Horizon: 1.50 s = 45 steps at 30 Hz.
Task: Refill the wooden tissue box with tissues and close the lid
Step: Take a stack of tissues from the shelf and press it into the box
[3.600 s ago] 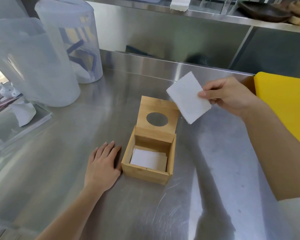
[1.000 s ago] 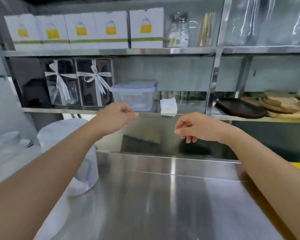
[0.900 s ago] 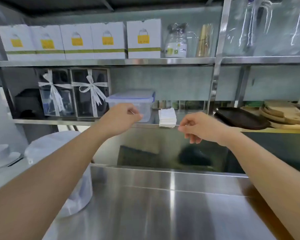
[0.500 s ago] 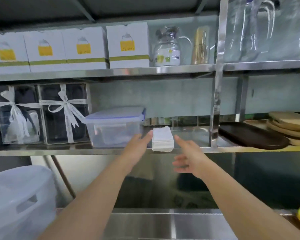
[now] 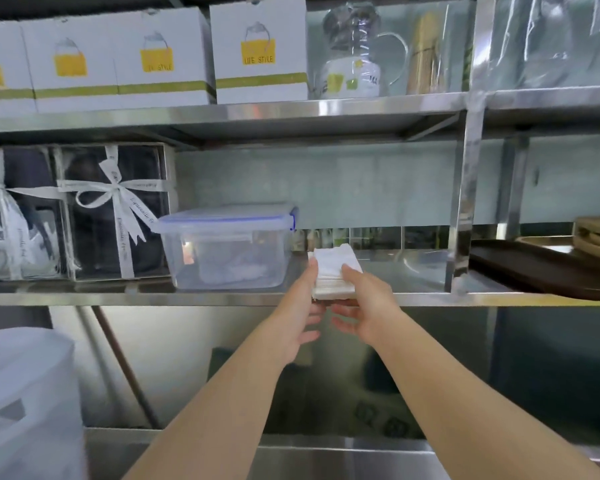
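A stack of white tissues (image 5: 333,268) sits at the front edge of the lower steel shelf (image 5: 222,298), just right of a clear lidded container. My left hand (image 5: 300,315) presses its thumb against the stack's left side, fingers below the shelf edge. My right hand (image 5: 364,306) has its thumb on the stack's top right, with its fingers curled beneath. Both hands clasp the stack between them. The wooden tissue box is out of view.
A clear plastic container with a blue-trimmed lid (image 5: 227,247) stands left of the tissues. Ribboned gift boxes (image 5: 113,213) fill the shelf's left end. A dark tray (image 5: 541,271) lies on the right. White cartons (image 5: 257,53) line the upper shelf. A steel post (image 5: 463,202) rises at right.
The view rose from the counter to the shelf. Both hands reached up and forward, closing in from either side, and now hold the tissue stack at the shelf edge.
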Motion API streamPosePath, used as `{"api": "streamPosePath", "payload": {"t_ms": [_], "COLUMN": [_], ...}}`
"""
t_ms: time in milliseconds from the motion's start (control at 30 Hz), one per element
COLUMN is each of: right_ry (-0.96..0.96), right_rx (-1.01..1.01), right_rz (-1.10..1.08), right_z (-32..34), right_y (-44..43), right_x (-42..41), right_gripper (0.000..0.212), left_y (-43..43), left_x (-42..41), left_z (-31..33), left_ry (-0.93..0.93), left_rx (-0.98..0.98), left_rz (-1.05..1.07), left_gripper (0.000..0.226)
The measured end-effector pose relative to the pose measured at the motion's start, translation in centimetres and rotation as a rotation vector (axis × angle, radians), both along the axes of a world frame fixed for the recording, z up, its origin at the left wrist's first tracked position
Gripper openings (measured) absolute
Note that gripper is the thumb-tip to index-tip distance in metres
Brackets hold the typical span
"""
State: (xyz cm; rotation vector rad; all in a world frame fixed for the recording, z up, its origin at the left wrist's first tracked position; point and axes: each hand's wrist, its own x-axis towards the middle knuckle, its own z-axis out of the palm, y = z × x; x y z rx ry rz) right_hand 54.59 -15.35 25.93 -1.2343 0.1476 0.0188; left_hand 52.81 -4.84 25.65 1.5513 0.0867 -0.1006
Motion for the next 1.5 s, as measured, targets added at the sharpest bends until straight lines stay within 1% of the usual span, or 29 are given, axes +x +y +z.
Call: {"api": "streamPosePath", "payload": {"t_ms": [100, 167, 233, 300, 367, 433, 500, 700, 867, 967, 1033, 1133, 1200, 1267, 1300, 1367, 1433, 1500], "right_ry": [-0.010, 0.010, 0.033, 0.057, 0.067, 0.066, 0.069, -0.025, -0.074, -0.090, -0.086, -0.090, -0.103, -0.107, -0.107, -0.114, -0.104, -0.030], "right_rx": [-0.022, -0.044, -0.056, -0.073, -0.107, -0.141, -0.161, -0.140, -0.204, -0.218, -0.210, -0.280, -0.333, -0.356, -0.362, -0.353, -0.340, -0.340], "right_rz": [-0.038, -0.025, 0.006, 0.050, 0.111, 0.188, 0.245, 0.309, 0.433, 0.501, 0.512, 0.505, 0.504, 0.492, 0.484, 0.476, 0.421, 0.351], "right_z": [-0.3, -0.6, -0.8, -1.0, -1.2, -1.5, -1.8, -2.4, -2.5, -1.9, -1.2, 0.0, 0.9, 1.7, 1.9, 2.2, 1.9, 1.2], "right_y": [0.1, -0.3, -0.9, -1.6, -2.4, -3.4, -4.5, -7.6, -9.3, -9.7, -9.7, -9.4, -9.3, -9.2, -9.1, -8.8, -8.4, -8.1], "right_x": [-0.1, -0.5, -0.9, -1.4, -2.0, -2.5, -2.9, -3.9, -5.2, -6.6, -7.6, -9.0, -10.1, -11.3, -11.9, -13.2, -14.7, -16.3], "right_gripper": [0.021, 0.013, 0.008, 0.010, 0.018, 0.023, 0.021, 0.026, 0.045, 0.045, 0.040, 0.042, 0.042, 0.033, 0.032, 0.037, 0.037, 0.038], "left_y": [0.3, 0.6, 1.0, 1.5, 2.0, 2.8, 3.6, 4.9, 4.6, 4.0, 3.5, 3.1, 3.1, 3.1, 3.2, 3.4, 3.5, 3.4], "left_x": [-0.3, -0.4, -0.5, -0.4, -0.6, -0.9, -1.5, -3.1, -5.0, -6.7, -7.8, -9.5, -11.0, -12.5, -13.2, -14.7, -16.2, -17.8], "left_z": [-0.7, -0.8, -0.9, -1.0, -0.8, -0.6, -0.6, -1.2, -1.3, -0.9, -0.4, 0.6, 1.4, 2.1, 2.5, 2.9, 3.2, 3.2], "left_ry": [0.053, 0.080, 0.126, 0.168, 0.198, 0.219, 0.250, 0.299, 0.296, 0.290, 0.261, 0.174, 0.130, 0.110, 0.107, 0.107, 0.117, 0.107], "left_rx": [-0.124, -0.203, -0.283, -0.340, -0.355, -0.351, -0.334, -0.266, -0.116, -0.007, 0.062, 0.136, 0.135, 0.129, 0.132, 0.136, 0.143, 0.142], "left_rz": [0.033, 0.061, 0.061, 0.045, 0.018, 0.004, -0.001, -0.160, -0.279, -0.289, -0.294, -0.254, -0.220, -0.210, -0.204, -0.188, -0.157, -0.126], "left_gripper": [0.075, 0.071, 0.074, 0.081, 0.086, 0.087, 0.086, 0.094, 0.094, 0.094, 0.089, 0.064, 0.050, 0.040, 0.035, 0.030, 0.025, 0.019]}}
